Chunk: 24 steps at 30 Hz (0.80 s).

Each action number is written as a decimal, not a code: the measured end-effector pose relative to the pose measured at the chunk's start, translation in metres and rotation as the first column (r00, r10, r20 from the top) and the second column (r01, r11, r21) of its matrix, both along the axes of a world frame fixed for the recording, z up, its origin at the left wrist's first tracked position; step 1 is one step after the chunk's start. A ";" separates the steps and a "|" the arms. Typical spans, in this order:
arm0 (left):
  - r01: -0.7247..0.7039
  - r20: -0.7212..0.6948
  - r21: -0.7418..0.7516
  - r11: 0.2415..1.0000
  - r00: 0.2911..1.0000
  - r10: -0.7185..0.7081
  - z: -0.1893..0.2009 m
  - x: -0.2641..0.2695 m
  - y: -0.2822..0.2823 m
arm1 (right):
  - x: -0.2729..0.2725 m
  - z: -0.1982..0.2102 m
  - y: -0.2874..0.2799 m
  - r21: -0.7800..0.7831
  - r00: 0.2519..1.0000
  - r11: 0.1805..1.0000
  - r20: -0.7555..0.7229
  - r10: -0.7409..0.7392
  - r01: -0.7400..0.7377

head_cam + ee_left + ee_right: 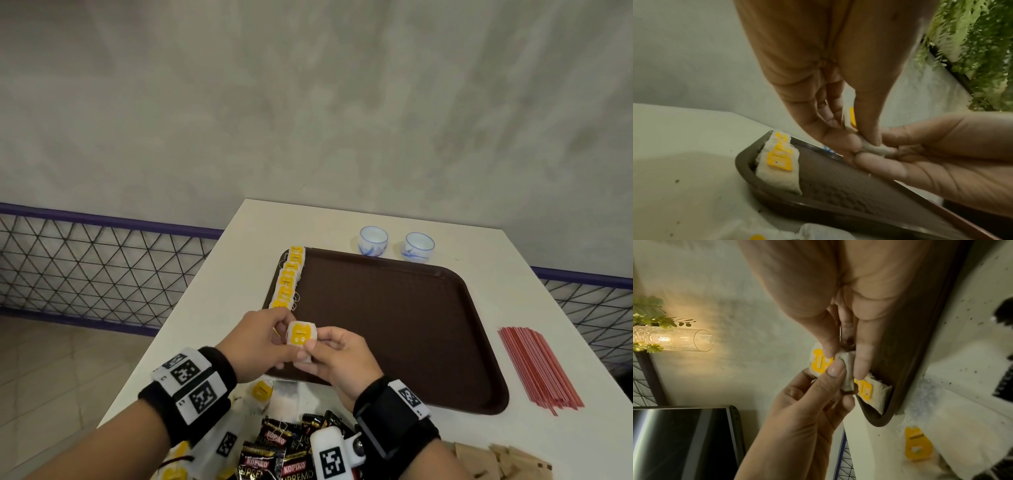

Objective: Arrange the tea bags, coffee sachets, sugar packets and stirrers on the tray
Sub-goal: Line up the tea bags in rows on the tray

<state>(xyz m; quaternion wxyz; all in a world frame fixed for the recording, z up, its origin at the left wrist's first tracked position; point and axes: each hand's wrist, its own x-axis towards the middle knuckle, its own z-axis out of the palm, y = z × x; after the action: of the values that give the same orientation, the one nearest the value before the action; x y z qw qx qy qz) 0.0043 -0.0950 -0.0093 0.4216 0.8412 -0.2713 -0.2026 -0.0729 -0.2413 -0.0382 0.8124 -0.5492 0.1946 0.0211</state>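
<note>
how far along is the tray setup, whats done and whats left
Early. Done: a row of tea bags lines the left edge of the tray. In hand: left hand and right hand both pinch another tea bag. Left: loose tea bags, coffee sachets, brown packets and red stirrers all lie off the tray.

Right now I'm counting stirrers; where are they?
Head view: the red stirrers lie bundled on the table, right of the brown tray, off it.

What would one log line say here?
both hands pinch tea bag | over tray near-left corner | row of tea bags along left edge | stirrers off tray
</note>
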 end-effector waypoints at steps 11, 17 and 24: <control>-0.119 -0.171 -0.090 0.989 0.980 0.102 -0.005 0.011 0.012 | 0.002 -0.004 -0.001 -0.055 0.999 0.998 -0.023 -0.036 0.035; -0.068 -0.103 -0.078 0.995 0.993 0.060 -0.002 0.009 0.014 | 0.011 -0.002 0.011 -0.043 0.998 0.998 -0.033 -0.052 0.050; -0.111 -0.023 0.007 0.994 0.994 0.111 -0.004 0.016 0.013 | 0.013 0.007 0.015 -0.010 0.999 0.999 0.004 0.043 -0.043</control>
<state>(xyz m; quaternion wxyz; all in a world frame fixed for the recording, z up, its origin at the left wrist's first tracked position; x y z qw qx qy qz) 0.0200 -0.0821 -0.0129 0.4328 0.8538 -0.2184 -0.1896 -0.0599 -0.2259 -0.0310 0.8095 -0.5572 0.1812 0.0366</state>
